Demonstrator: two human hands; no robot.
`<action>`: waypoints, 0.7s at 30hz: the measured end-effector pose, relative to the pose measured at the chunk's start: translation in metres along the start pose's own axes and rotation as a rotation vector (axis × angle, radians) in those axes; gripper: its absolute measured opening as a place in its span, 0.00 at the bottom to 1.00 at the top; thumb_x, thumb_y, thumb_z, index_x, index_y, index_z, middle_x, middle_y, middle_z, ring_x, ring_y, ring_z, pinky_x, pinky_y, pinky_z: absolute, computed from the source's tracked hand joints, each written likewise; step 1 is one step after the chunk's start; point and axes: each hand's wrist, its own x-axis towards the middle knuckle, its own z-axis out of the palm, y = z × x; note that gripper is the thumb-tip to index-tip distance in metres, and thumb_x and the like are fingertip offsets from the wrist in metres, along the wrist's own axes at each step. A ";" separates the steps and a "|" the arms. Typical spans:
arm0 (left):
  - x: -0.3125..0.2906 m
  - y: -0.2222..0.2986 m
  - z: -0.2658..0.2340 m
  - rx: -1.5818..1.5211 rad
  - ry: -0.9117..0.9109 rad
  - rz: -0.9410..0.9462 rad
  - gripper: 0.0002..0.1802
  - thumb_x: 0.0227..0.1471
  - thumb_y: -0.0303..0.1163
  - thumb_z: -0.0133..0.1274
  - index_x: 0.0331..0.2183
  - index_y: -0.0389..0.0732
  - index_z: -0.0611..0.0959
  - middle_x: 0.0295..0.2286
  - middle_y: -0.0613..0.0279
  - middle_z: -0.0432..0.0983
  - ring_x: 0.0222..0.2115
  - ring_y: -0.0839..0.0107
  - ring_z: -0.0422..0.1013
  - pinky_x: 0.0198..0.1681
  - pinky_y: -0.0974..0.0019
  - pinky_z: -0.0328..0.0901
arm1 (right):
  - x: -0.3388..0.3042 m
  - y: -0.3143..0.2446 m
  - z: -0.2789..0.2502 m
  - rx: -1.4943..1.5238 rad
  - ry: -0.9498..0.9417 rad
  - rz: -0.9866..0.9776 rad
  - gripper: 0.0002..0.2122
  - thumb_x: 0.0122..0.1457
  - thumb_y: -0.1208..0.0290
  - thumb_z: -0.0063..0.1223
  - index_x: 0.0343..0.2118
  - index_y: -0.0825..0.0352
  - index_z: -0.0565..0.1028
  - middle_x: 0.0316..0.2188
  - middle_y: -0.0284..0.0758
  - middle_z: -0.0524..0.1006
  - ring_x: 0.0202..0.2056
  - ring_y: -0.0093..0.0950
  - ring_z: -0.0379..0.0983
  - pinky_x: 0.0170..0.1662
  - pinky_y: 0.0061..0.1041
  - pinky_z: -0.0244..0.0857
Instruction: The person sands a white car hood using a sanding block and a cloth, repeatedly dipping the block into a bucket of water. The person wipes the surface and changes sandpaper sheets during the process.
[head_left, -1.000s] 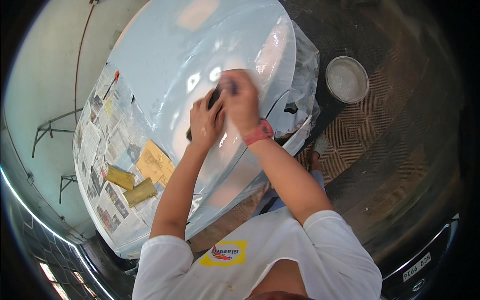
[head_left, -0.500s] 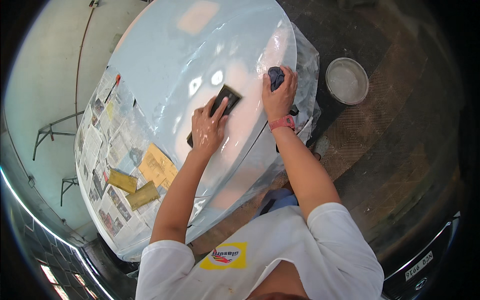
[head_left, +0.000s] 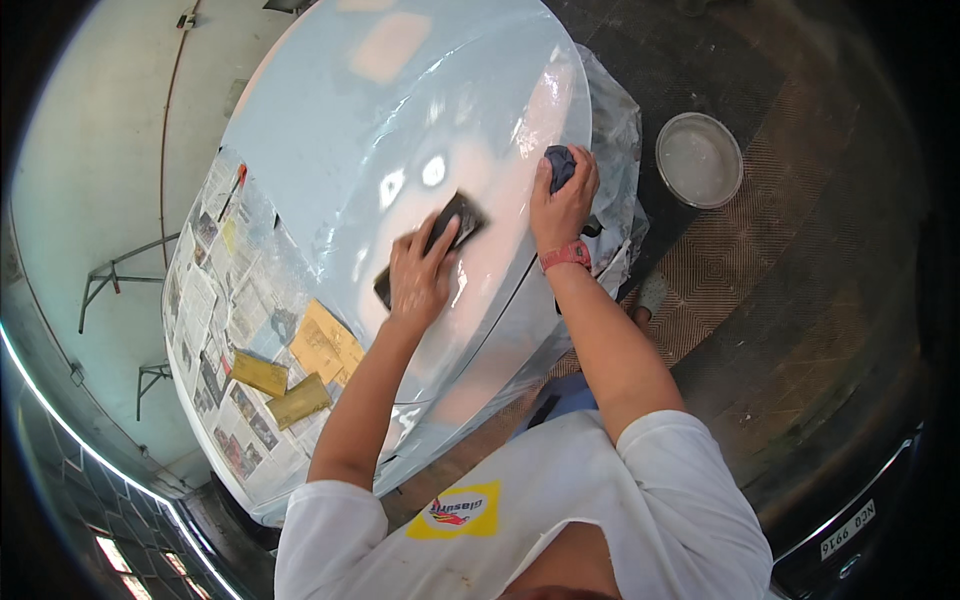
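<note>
A long dark sanding block (head_left: 463, 218) lies slantwise on a wet, light blue-grey car panel (head_left: 300, 150) marked with pinkish patches. My left hand (head_left: 418, 278) grips it from above, fingers spread along its back. The block's far end is smeared by motion. Further right, at the panel's edge, my right hand (head_left: 566, 215) clutches a bunched dark blue cloth (head_left: 560, 167) against the surface. A red watch (head_left: 566, 255) circles that wrist. Whitish wet residue shows on the panel around the block.
Newspaper masking (head_left: 215, 310) covers the panel's left side, bearing two yellowish blocks (head_left: 259, 373) and tan sheets of paper (head_left: 325, 340). Clear plastic sheeting (head_left: 612, 120) hangs at the right edge. A bucket of cloudy water (head_left: 699, 160) stands on the dark floor. Metal brackets (head_left: 125, 270) jut from the wall.
The view has shifted slightly. My right hand has slid a little nearer along the edge with the cloth, and the sanding block has moved slightly, still under my left hand.
</note>
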 end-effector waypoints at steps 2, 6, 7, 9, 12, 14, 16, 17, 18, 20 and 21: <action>-0.011 -0.002 -0.007 -0.003 -0.039 -0.018 0.36 0.58 0.27 0.65 0.67 0.57 0.81 0.65 0.54 0.74 0.51 0.47 0.72 0.59 0.47 0.66 | -0.003 -0.001 0.003 -0.005 -0.006 0.001 0.25 0.67 0.65 0.63 0.61 0.71 0.71 0.63 0.56 0.71 0.68 0.60 0.63 0.71 0.59 0.57; 0.093 0.005 0.016 0.007 0.043 0.037 0.34 0.60 0.31 0.65 0.66 0.62 0.81 0.62 0.58 0.76 0.51 0.47 0.72 0.57 0.46 0.68 | -0.004 0.001 0.004 -0.020 -0.014 -0.028 0.24 0.67 0.65 0.63 0.61 0.71 0.71 0.63 0.56 0.72 0.67 0.60 0.64 0.71 0.59 0.57; 0.123 0.004 0.025 -0.004 0.060 0.012 0.31 0.62 0.34 0.64 0.65 0.62 0.82 0.61 0.58 0.77 0.53 0.47 0.72 0.56 0.46 0.68 | -0.007 -0.003 0.005 -0.006 -0.031 -0.024 0.24 0.67 0.65 0.63 0.61 0.71 0.71 0.62 0.55 0.72 0.67 0.60 0.64 0.71 0.59 0.58; 0.163 0.010 0.040 0.096 0.066 -0.044 0.28 0.64 0.36 0.62 0.64 0.61 0.83 0.61 0.58 0.77 0.54 0.46 0.73 0.56 0.46 0.69 | -0.009 -0.010 0.004 0.009 -0.049 -0.015 0.24 0.67 0.65 0.63 0.61 0.71 0.71 0.62 0.55 0.72 0.67 0.59 0.64 0.71 0.59 0.58; 0.138 0.007 0.036 -0.004 0.091 0.025 0.29 0.64 0.35 0.62 0.65 0.61 0.82 0.61 0.58 0.77 0.54 0.46 0.73 0.56 0.46 0.68 | -0.004 -0.007 0.001 0.018 -0.047 -0.002 0.24 0.67 0.65 0.63 0.61 0.71 0.71 0.63 0.54 0.72 0.67 0.59 0.64 0.71 0.58 0.58; 0.064 0.005 0.014 0.020 0.031 0.012 0.35 0.61 0.31 0.64 0.68 0.62 0.80 0.63 0.56 0.75 0.53 0.46 0.73 0.59 0.46 0.67 | 0.000 -0.001 0.003 -0.015 -0.020 -0.017 0.24 0.67 0.65 0.63 0.61 0.71 0.71 0.63 0.54 0.72 0.67 0.59 0.64 0.71 0.58 0.58; -0.015 -0.002 -0.006 0.043 -0.021 -0.048 0.38 0.57 0.29 0.66 0.68 0.60 0.80 0.65 0.56 0.74 0.52 0.46 0.72 0.61 0.46 0.65 | 0.000 0.001 0.003 -0.033 0.000 -0.012 0.24 0.67 0.65 0.63 0.61 0.71 0.71 0.63 0.54 0.72 0.68 0.59 0.64 0.71 0.58 0.58; -0.039 0.003 -0.019 0.031 -0.022 -0.087 0.37 0.57 0.29 0.66 0.67 0.58 0.80 0.65 0.54 0.74 0.52 0.46 0.72 0.61 0.46 0.65 | -0.001 0.000 0.003 -0.031 -0.012 -0.013 0.24 0.67 0.65 0.64 0.61 0.71 0.71 0.63 0.55 0.72 0.68 0.59 0.64 0.71 0.58 0.58; -0.038 -0.001 -0.016 0.046 -0.009 -0.077 0.36 0.58 0.30 0.66 0.67 0.58 0.81 0.65 0.54 0.74 0.51 0.46 0.72 0.60 0.46 0.65 | -0.002 -0.001 0.002 -0.032 -0.020 -0.014 0.25 0.67 0.65 0.64 0.61 0.70 0.71 0.63 0.55 0.72 0.68 0.59 0.64 0.71 0.58 0.58; -0.017 -0.010 -0.009 0.074 0.018 -0.061 0.35 0.58 0.31 0.66 0.67 0.58 0.81 0.64 0.54 0.75 0.51 0.46 0.72 0.60 0.46 0.65 | -0.005 -0.003 0.003 -0.030 -0.025 -0.008 0.25 0.66 0.65 0.64 0.61 0.70 0.71 0.63 0.55 0.72 0.68 0.59 0.64 0.71 0.58 0.58; 0.019 -0.013 0.000 0.068 0.038 -0.066 0.34 0.60 0.32 0.64 0.67 0.59 0.81 0.62 0.53 0.76 0.50 0.46 0.72 0.58 0.45 0.65 | -0.003 -0.002 0.003 -0.035 -0.024 -0.016 0.25 0.66 0.65 0.65 0.62 0.70 0.71 0.63 0.55 0.72 0.68 0.60 0.64 0.71 0.58 0.58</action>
